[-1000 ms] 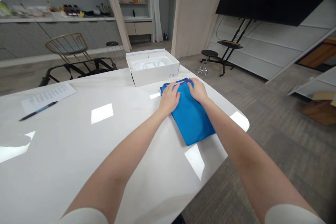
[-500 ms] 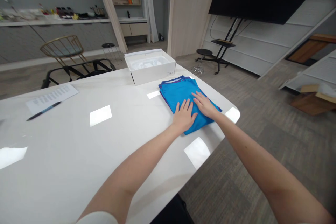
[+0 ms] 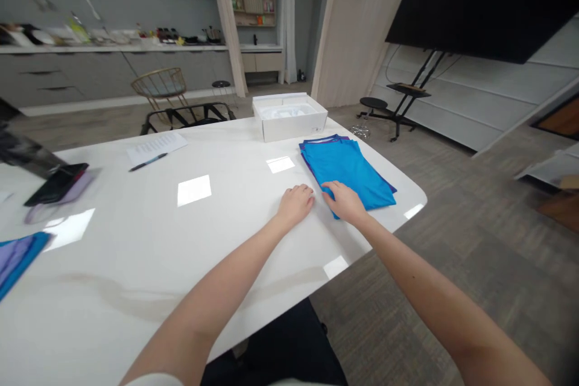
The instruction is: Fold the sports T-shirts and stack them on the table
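Note:
A flat stack of folded cloth, bright blue on top (image 3: 348, 163) with purple edges below, lies near the table's right corner. My right hand (image 3: 344, 200) is over the stack's near left edge, fingers apart and nothing gripped. Just left of the cloth, my left hand (image 3: 296, 202) is above the white table (image 3: 235, 193), its fingers slightly curled but apart, holding nothing. Behind the cloth is an open white box (image 3: 292, 126) with clear plastic inside.
A printed sheet (image 3: 156, 146) and a pen (image 3: 148, 162) lie at the back left. Farther left are a dark phone-like object (image 3: 56, 184) and another blue and purple cloth (image 3: 20, 259). A black chair (image 3: 187, 114) stands behind the table.
My left hand has come off the blue cloth and moved left. My right hand has slid to the cloth's near left edge. The view has turned left, bringing the second cloth into sight.

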Tool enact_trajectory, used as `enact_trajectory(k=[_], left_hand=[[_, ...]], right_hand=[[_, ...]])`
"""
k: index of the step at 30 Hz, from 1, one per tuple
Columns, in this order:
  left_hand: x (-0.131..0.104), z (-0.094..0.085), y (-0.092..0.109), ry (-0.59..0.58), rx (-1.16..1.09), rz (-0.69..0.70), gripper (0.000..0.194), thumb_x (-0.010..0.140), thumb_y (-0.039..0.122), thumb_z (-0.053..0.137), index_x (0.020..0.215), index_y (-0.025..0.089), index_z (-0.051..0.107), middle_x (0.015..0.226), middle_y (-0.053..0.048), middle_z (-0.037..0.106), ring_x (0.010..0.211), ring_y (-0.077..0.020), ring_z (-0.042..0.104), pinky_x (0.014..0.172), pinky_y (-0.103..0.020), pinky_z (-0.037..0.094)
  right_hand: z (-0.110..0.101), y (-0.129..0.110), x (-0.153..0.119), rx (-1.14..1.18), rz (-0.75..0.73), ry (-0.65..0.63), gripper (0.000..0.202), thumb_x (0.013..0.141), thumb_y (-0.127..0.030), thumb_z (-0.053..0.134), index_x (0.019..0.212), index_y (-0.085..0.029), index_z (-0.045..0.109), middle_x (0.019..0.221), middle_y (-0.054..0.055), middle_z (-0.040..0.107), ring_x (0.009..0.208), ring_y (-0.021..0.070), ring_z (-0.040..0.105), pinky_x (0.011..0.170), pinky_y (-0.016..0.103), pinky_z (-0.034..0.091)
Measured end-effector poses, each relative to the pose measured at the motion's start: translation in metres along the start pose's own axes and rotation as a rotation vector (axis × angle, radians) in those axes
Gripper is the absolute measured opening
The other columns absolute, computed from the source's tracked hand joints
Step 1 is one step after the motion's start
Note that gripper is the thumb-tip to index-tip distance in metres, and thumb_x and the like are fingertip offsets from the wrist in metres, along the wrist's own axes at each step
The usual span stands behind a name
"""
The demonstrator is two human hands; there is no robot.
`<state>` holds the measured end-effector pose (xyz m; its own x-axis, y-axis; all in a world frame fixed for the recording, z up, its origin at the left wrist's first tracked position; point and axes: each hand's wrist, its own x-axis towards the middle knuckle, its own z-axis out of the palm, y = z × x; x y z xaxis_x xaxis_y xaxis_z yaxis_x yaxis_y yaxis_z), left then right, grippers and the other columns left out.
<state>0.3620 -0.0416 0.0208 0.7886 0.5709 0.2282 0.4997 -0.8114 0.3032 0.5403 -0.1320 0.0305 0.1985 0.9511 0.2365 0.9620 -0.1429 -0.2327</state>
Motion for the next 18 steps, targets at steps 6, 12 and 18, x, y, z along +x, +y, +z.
enact_trajectory(k=[6,12,18], left_hand=[[-0.106,-0.051,-0.1,0.045,0.07,-0.267,0.028,0.099,0.023,0.047,0.115,0.02,0.07,0.114,-0.009,0.071,0.109,-0.0239,0.065,0.091,-0.036,0.05],[-0.238,-0.101,-0.179,0.11,0.147,-0.59,0.026,0.098,0.023,0.048,0.107,0.021,0.072,0.104,-0.006,0.074,0.101,-0.0221,0.067,0.09,-0.035,0.048],[-0.368,-0.161,-0.241,0.234,0.234,-0.864,0.026,0.097,0.022,0.047,0.105,0.021,0.072,0.107,-0.008,0.073,0.103,-0.0236,0.066,0.091,-0.037,0.046]], right_hand=[[0.048,-0.113,0.036,0.224,-0.162,-0.164,0.025,0.097,-0.032,0.053,0.112,-0.025,0.071,0.103,0.004,0.076,0.085,0.0203,0.069,0.079,0.031,0.05],[0.099,-0.273,0.052,0.405,-0.465,-0.342,0.024,0.098,-0.033,0.053,0.102,-0.024,0.075,0.092,0.002,0.076,0.078,0.0178,0.068,0.072,0.027,0.046],[0.152,-0.448,0.054,0.542,-0.696,-0.449,0.021,0.097,-0.028,0.056,0.104,-0.023,0.075,0.094,0.002,0.076,0.08,0.0163,0.066,0.076,0.026,0.046]])
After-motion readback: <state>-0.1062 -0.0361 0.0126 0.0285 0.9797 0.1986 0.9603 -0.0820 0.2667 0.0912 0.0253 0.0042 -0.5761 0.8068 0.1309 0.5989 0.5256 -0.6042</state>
